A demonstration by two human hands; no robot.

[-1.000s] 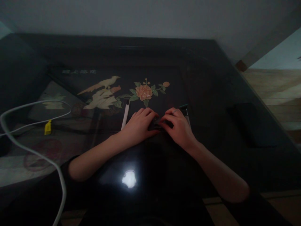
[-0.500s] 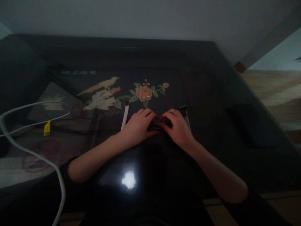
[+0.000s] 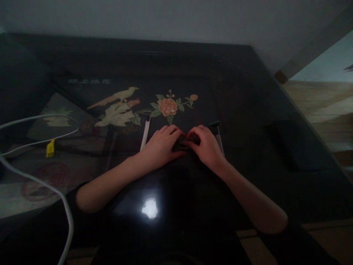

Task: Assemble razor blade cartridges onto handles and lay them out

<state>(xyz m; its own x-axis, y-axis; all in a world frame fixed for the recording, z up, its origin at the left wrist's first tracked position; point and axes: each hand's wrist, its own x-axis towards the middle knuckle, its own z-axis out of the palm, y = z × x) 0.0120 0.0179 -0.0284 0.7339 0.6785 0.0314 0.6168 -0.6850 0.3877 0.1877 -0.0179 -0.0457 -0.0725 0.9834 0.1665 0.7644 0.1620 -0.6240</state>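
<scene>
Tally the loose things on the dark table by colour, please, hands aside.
White: 2, flat stick and cable
Yellow: 1, small tag
Black: 2, small object between both hands, flat block far right
Grey: 1, black-capped pen
Total: 6

A dim room in a home, by the look of it: a glossy black lacquered table (image 3: 248,95) inlaid with a bird (image 3: 118,106) and a peony (image 3: 168,106), pale wood flooring (image 3: 322,106) past its right edge, a plain wall (image 3: 165,18) behind.

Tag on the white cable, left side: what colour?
Yellow tag, on the white cable; head view shows it.
</scene>
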